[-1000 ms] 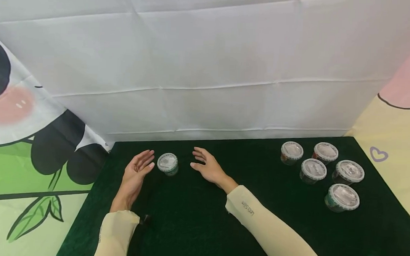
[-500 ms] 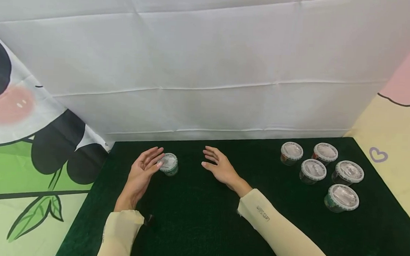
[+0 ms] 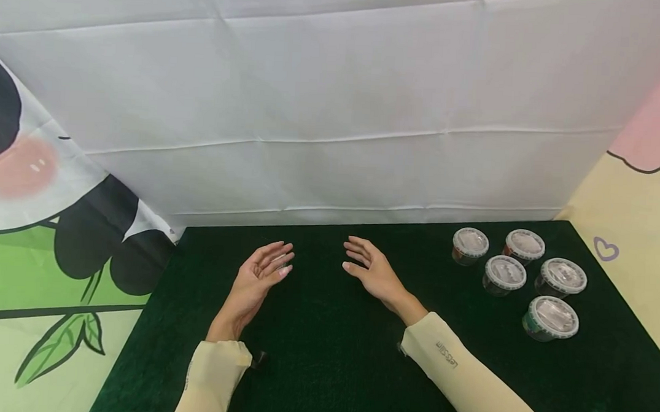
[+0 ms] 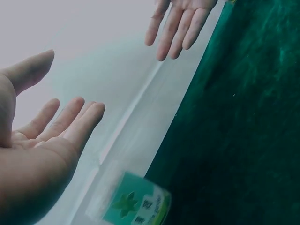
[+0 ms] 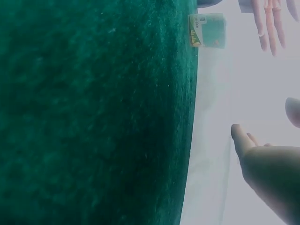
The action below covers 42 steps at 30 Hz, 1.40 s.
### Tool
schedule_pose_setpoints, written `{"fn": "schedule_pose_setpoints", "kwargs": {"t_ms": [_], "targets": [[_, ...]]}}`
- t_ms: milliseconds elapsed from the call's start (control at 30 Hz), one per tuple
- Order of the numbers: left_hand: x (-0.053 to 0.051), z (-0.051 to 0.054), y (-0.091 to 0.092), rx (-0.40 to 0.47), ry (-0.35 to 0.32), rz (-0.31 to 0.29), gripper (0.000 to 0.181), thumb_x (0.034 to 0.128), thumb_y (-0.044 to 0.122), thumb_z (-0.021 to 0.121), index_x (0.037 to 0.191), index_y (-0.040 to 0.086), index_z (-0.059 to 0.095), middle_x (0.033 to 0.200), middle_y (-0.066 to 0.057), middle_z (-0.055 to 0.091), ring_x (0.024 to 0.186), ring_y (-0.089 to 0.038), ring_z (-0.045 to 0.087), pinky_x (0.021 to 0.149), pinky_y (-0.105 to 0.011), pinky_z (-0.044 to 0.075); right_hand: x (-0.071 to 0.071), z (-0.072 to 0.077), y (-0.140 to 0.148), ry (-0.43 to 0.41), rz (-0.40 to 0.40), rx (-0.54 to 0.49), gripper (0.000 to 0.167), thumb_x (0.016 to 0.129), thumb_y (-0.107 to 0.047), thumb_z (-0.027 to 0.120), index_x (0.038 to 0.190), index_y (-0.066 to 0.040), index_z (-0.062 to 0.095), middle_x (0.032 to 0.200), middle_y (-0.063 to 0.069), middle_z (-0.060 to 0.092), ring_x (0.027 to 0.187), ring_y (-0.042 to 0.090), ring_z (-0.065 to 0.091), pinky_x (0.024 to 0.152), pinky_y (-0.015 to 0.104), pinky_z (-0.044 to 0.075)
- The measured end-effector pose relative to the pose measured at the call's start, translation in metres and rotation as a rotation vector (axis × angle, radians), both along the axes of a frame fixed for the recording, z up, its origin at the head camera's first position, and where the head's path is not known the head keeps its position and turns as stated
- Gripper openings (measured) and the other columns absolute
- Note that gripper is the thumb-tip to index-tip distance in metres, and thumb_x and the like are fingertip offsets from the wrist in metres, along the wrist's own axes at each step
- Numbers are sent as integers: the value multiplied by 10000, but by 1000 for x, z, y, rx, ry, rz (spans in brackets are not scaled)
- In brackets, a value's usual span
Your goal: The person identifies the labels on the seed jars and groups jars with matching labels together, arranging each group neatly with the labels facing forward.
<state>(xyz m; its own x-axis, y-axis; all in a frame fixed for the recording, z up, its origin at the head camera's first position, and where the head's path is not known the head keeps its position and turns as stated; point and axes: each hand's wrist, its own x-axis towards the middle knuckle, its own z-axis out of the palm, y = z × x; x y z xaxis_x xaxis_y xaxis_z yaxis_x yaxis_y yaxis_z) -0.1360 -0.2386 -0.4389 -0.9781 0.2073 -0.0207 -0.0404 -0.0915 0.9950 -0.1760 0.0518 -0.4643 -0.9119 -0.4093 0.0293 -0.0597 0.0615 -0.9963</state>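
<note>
My left hand [image 3: 256, 284] hovers with its fingers extended and slightly bent, palm turned inward, holding nothing. In the head view it hides nearly all of a small round lidded plastic tub. The left wrist view shows that tub [image 4: 133, 204] with a green label bearing a leaf picture, apart from the fingers. From the right wrist, the same tub [image 5: 208, 30] stands on the green cloth. My right hand [image 3: 381, 276] is to the right of it, held over the cloth with relaxed, extended fingers and nothing in its grasp. A gap separates the two hands.
Several similar lidded tubs [image 3: 505, 274] stand grouped at the right end of the table, whose dark green cloth [image 3: 323, 353] reaches a white fabric wall [image 3: 334, 108] behind. A printed cartoon cloth [image 3: 80, 232] hangs at the left, a yellow and pink one [image 3: 637, 275] at the right.
Both hands have shifted to the right over the cloth, keeping their pose. My left hand has passed in front of the lone tub, which was in plain view a second ago.
</note>
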Motion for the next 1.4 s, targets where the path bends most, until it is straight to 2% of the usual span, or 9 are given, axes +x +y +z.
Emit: {"fn": "schedule_pose_setpoints", "kwargs": {"t_ms": [200, 333, 733, 1000, 1400], "targets": [[0, -4, 14, -3, -34, -32, 615, 1066, -9, 559, 1617, 5, 287, 1662, -180, 383, 1512, -298, 431, 1120, -254, 483, 6, 0, 13, 9, 9, -14, 604, 1087, -67, 574, 1629, -28, 310, 1664, 210, 385, 1539, 361, 382, 1232, 553, 359], [0, -7, 22, -3, -44, -55, 611, 1066, -10, 559, 1617, 13, 295, 1663, -176, 384, 1533, -347, 390, 1114, -251, 487, 11, 2, 21, -1, 14, -20, 612, 1083, -59, 578, 1628, -20, 303, 1665, 214, 381, 1540, 367, 379, 1228, 560, 362], [1, -18, 47, -11, -64, -114, 604, 1056, 21, 599, 1598, 21, 332, 1649, -176, 413, 1526, -346, 407, 1123, -277, 489, 21, -2, 46, 3, 21, -10, 600, 1089, -43, 552, 1627, -3, 290, 1659, 252, 368, 1537, 401, 371, 1217, 566, 370], [1, -26, 62, -25, -110, -134, 573, 1065, 10, 575, 1593, 43, 354, 1633, -136, 448, 1506, -300, 446, 1135, -295, 482, 31, -9, 67, -42, 31, 4, 612, 1087, -70, 569, 1632, -37, 294, 1657, 249, 373, 1528, 412, 383, 1210, 579, 378], [3, -33, 81, -28, -108, -192, 578, 1062, 6, 575, 1594, 22, 351, 1628, -137, 461, 1504, -301, 451, 1166, -332, 462, 41, -12, 93, -27, 22, 38, 605, 1092, -115, 578, 1625, -33, 304, 1647, 268, 378, 1515, 435, 396, 1191, 545, 416]]}}
